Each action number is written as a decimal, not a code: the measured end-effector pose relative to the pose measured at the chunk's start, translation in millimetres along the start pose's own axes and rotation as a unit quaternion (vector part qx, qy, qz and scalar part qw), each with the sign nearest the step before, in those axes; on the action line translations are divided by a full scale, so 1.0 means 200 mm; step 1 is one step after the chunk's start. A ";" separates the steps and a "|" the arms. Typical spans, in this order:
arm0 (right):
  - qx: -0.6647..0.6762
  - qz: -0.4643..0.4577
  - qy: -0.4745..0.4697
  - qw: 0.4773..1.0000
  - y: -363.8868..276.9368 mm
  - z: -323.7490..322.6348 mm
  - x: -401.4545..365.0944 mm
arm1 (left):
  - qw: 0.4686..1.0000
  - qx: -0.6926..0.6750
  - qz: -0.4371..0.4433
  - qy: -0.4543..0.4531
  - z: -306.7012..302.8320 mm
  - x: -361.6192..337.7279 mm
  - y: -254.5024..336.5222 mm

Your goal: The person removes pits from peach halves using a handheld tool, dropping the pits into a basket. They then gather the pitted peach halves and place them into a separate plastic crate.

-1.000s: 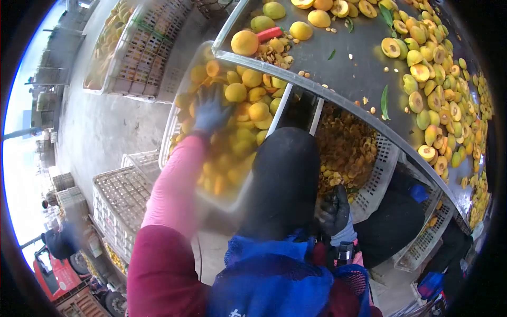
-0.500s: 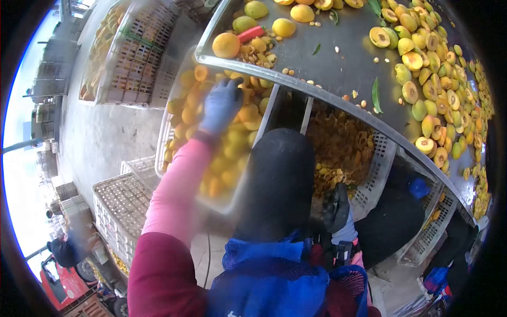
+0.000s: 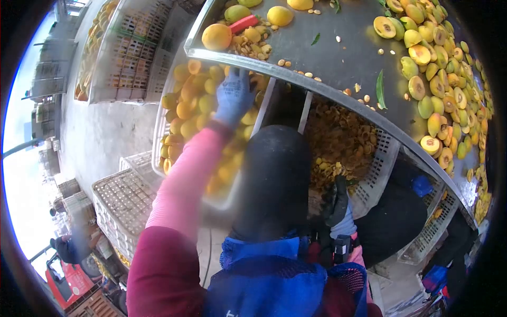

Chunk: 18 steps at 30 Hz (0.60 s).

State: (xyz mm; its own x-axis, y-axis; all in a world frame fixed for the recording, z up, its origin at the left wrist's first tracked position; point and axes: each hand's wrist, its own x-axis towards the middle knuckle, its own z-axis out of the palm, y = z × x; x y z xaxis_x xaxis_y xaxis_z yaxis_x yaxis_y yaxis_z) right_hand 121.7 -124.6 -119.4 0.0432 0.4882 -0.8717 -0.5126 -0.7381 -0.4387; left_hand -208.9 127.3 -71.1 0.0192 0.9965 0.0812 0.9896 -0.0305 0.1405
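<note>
My left hand (image 3: 235,98), in a blue glove, is over a white crate (image 3: 156,142) heaped with yellow stone fruit (image 3: 187,108), close under the metal table's edge. Its fingers stretch towards that edge, with no fruit visible in them. On the other side, my right hand (image 3: 338,206) wears a dark-palmed glove with a blue back. It is beside a crate (image 3: 381,164) of brown scraps and pits (image 3: 338,129). Dark glove material hides how its fingers are bent. A red-handled tool (image 3: 244,24) lies on the table among fruit and pits.
The metal table (image 3: 346,58) bears many halved fruits (image 3: 435,87), loose pits and a green leaf (image 3: 381,90). White crates (image 3: 124,203) stand at left, and a tall crate (image 3: 132,50) of fruit stands behind. Another person (image 3: 71,248) is near a red vehicle (image 3: 66,282).
My left hand has moved slightly right and towards the table edge, its fingers straightening. My right hand has shifted a little. The view has moved slightly.
</note>
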 end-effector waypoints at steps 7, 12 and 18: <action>-0.006 -0.042 0.010 0.999 -0.06 0.06 -0.05 | 0.981 0.081 0.150 -0.090 0.06 -0.13 0.03; -0.234 -0.166 0.030 0.957 0.06 -0.04 0.05 | 0.879 -0.417 -0.084 -0.217 -0.04 0.02 -0.14; -0.163 -0.056 -0.006 0.985 -0.10 0.12 -0.07 | 0.985 0.023 0.111 -0.132 0.08 -0.10 -0.10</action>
State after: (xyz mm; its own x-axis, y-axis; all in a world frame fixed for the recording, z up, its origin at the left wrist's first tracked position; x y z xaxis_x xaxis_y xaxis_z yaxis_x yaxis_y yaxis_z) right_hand 110.9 -106.9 -93.1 0.0721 0.5785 -0.8125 -0.2031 -0.7890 -0.5798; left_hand -227.0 109.4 -92.0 0.2665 0.9514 -0.1545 0.9620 -0.2527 0.1036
